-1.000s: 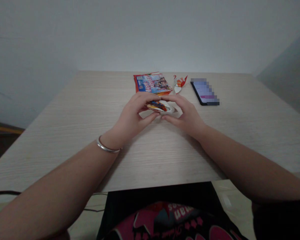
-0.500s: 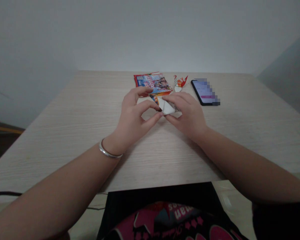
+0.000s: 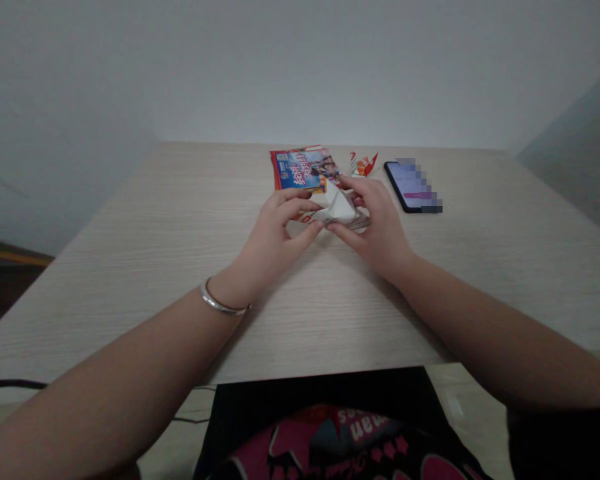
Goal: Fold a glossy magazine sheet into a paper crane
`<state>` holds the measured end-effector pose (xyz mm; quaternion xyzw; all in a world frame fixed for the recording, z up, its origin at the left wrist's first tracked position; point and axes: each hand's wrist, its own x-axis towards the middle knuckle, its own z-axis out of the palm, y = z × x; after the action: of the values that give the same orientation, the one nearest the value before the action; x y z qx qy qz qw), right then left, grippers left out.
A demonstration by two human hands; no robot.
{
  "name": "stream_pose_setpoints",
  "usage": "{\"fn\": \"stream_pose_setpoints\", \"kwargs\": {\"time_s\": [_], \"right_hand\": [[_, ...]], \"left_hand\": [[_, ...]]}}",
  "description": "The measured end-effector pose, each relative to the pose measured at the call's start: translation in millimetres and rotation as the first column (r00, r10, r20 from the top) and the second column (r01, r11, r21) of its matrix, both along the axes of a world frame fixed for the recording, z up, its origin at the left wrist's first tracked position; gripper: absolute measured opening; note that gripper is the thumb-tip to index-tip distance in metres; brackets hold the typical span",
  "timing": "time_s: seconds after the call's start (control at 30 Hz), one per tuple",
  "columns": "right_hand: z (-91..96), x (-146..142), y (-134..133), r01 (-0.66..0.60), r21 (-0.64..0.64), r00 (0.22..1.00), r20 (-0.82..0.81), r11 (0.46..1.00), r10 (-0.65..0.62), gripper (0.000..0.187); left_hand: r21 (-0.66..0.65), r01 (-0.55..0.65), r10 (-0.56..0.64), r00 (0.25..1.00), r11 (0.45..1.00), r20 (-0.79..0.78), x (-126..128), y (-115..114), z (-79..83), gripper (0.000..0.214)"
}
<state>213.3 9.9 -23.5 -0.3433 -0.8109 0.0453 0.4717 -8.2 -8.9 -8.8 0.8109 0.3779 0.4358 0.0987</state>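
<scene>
Between both hands is a piece of folded paper point(image 3: 341, 208), white on the side facing me with some printed colour at its edges. My left hand point(image 3: 280, 230) pinches its left side, thumb at the near edge and fingers over the top. On the other side my right hand point(image 3: 377, 223) grips it, thumb in front and fingers behind. Part of the paper is hidden by the fingers. Just beyond lies a stack of colourful printed paper sheets point(image 3: 300, 167). A small folded paper piece in red, orange and white point(image 3: 365, 165) rests behind my right hand.
A smartphone point(image 3: 411, 188) with a lit screen lies to the right of my right hand. The pale wooden table point(image 3: 155, 233) meets a wall point(image 3: 300, 73) at its far edge. A black cable point(image 3: 13, 384) runs at the lower left.
The folded paper has opened up, showing more raised white surface and wider edges. My left fingers have come down onto it, and my right fingers have shifted along its far side.
</scene>
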Motion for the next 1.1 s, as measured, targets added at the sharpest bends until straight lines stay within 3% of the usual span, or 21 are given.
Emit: {"fn": "stream_pose_setpoints", "kwargs": {"time_s": [0.2, 0.43, 0.57, 0.67, 0.83, 1.1], "right_hand": [[-11.2, 3.1, 2.8, -0.086, -0.148, 0.993, -0.092, 0.985, 0.073, 0.079], [-16.3, 11.3, 8.6, -0.196, -0.257, 0.976, -0.139, 0.946, 0.165, 0.081], [-14.7, 23.2, 13.4, -0.192, -0.235, 0.981, -0.082, 0.953, 0.178, 0.081], [-11.6, 31.9, 16.6, -0.135, -0.162, 0.99, 0.028, 0.977, 0.141, 0.07], [-7.5, 32.0, 19.6, -0.11, -0.134, 0.974, 0.18, 0.985, 0.134, 0.039], [-4.1, 24.1, 16.0, -0.026, -0.088, 0.93, 0.363, 0.996, 0.056, 0.023]], "left_hand": [[-0.148, 0.011, -0.007, 1.0, 0.989, 0.022, -0.9, 2.3, 3.4, 0.01], [0.042, 0.05, -0.042, 0.983, 0.998, -0.18, -7.2, 2.5, 13.7, 0.012], [0.142, 0.055, -0.009, 0.95, 0.988, -0.311, -12.9, 6.1, 20.5, 0.017], [0.198, 0.046, 0.035, 0.92, 0.979, -0.391, -17.5, 11.2, 23.2, 0.018], [0.259, 0.148, 0.013, 0.847, 0.954, -0.532, -16.9, 11.7, 24.9, 0.023], [0.129, 0.14, -0.027, 0.772, 0.982, -0.634, -6.1, -0.7, 23.9, 0.023]]}}
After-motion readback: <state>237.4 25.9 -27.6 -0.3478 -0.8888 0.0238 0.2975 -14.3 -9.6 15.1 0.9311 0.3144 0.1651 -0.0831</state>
